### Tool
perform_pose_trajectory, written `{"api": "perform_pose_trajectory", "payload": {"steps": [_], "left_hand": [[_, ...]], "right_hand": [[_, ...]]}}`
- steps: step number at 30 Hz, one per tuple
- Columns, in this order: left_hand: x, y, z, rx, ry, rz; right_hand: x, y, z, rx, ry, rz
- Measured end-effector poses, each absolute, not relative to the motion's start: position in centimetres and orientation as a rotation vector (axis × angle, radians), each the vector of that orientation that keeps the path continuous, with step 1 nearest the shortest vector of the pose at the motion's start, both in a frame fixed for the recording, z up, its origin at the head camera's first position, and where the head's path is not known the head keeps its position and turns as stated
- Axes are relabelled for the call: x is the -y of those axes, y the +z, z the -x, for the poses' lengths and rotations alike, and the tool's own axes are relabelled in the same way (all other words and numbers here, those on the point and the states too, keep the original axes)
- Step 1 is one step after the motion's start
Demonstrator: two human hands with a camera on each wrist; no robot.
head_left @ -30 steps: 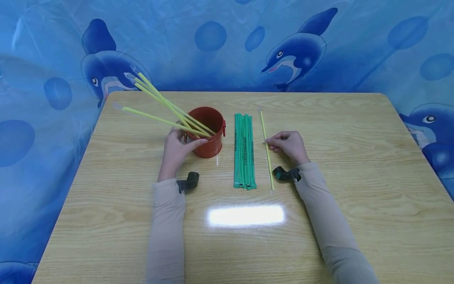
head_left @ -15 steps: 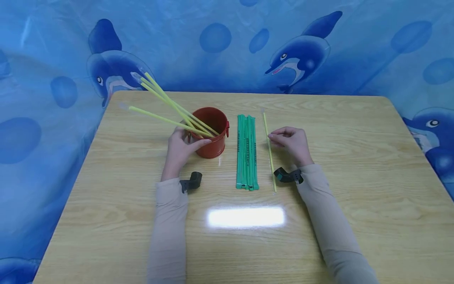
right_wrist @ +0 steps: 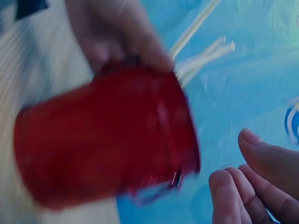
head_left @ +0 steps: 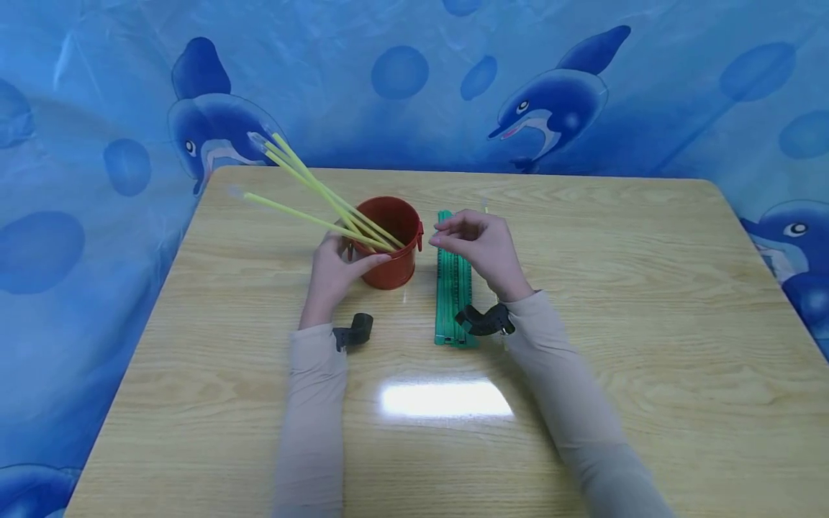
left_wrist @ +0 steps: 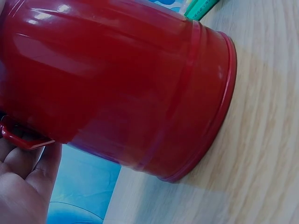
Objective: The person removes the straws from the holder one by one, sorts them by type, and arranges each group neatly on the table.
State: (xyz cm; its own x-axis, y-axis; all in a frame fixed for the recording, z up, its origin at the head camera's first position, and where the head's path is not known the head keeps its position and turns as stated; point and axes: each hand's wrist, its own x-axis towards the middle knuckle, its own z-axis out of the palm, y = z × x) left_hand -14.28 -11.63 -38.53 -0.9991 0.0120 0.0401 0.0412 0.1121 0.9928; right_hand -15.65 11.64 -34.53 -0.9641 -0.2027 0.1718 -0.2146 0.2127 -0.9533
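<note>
My left hand grips the small red bucket at its left side, thumb along the front rim. In the left wrist view, fingers show beside the bucket's side handle. Several thin yellow straws in clear wrappers lean out of it to the back left. My right hand hangs right of the bucket, thumb and fingers apart with nothing between them. Beneath it lies a row of slim green sticks with dark lettering, partly hidden. One yellow straw on the table is mostly covered by my right hand and forearm.
The pale wooden table extends around both arms. Behind it hangs a blue backdrop printed with dolphins. A bright light reflection lies on the table between the forearms.
My right hand has left the single yellow straw, which stays on the table, and moved left over the green sticks toward the bucket. My left hand keeps its grip; the head view has shifted slightly.
</note>
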Motion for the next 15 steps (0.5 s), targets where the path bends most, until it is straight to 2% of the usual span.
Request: {"api": "perform_pose_trajectory", "payload": {"steps": [6, 15], "left_hand": [[11.7, -38.5, 14.4, 2.358, -2.032, 0.069], [11.6, -38.4, 14.3, 2.388, -2.006, 0.075]], "right_hand": [[-8.4, -32.8, 16.0, 2.393, 1.952, -0.609], [-5.3, -32.2, 16.9, 2.470, 1.936, -0.712]]}}
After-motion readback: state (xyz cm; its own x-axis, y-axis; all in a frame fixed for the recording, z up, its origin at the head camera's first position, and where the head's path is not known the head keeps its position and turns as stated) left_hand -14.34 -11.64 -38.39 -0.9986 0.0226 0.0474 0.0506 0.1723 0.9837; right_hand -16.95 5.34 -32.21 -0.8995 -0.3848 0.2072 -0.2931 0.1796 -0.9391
